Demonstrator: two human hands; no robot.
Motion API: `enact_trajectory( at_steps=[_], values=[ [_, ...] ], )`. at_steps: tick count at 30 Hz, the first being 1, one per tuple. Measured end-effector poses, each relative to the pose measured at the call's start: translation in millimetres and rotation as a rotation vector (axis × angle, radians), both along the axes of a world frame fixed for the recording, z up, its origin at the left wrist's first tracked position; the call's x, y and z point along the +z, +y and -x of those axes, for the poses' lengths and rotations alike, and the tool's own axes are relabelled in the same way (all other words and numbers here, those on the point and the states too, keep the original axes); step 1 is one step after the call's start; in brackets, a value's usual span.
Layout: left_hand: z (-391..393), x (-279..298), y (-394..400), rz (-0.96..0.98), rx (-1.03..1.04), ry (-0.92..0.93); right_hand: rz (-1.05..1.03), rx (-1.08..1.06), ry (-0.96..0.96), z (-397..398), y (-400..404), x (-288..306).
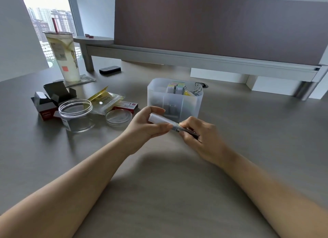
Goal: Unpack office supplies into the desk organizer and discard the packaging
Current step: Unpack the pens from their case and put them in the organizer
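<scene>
My left hand (144, 126) grips a slim white sleeve (160, 119) just above the desk. My right hand (198, 136) pinches the clear and dark end of the pens (179, 129) that stick out of that sleeve. Right behind both hands stands the frosted desk organizer (174, 100), holding coloured sticky notes (175, 87) and binder clips (197, 90). To the left lie emptied packages: an open clear jar (76, 115), its lid (119, 117), a yellow plastic bag (106, 100), opened black-and-red boxes (53, 101) and a flat red box (126, 107).
A tall drink cup with a red straw (62, 56) stands at the back left on a coaster. A small black device (110, 70) lies near the divider leg. A grey desk partition (213, 26) closes the far side.
</scene>
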State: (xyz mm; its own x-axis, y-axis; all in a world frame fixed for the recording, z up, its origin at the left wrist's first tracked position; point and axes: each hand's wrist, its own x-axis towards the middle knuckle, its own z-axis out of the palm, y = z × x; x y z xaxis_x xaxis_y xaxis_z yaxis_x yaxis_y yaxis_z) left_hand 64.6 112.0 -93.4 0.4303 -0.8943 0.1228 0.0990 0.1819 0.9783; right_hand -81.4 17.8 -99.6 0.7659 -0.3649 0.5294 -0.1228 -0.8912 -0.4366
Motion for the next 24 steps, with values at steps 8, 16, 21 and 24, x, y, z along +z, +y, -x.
enact_trajectory(
  at_steps=[8, 16, 21, 24],
  values=[
    [4.3, 3.0, -0.6, 0.036, -0.033, 0.068, 0.062, -0.025, 0.019, 1.0, 3.9, 2.1],
    [1.5, 1.2, -0.8, 0.036, -0.046, 0.066, 0.102, 0.001, 0.033, 1.5, 6.3, 4.8],
    [-1.4, 0.5, 0.6, 0.025, -0.069, 0.042, 0.099, 0.0, 0.015, 1.1, 7.9, 4.1],
    [-3.8, -0.6, 2.1, 0.035, -0.103, 0.07, 0.102, 0.032, 0.018, 0.6, 9.2, 3.5]
  ],
)
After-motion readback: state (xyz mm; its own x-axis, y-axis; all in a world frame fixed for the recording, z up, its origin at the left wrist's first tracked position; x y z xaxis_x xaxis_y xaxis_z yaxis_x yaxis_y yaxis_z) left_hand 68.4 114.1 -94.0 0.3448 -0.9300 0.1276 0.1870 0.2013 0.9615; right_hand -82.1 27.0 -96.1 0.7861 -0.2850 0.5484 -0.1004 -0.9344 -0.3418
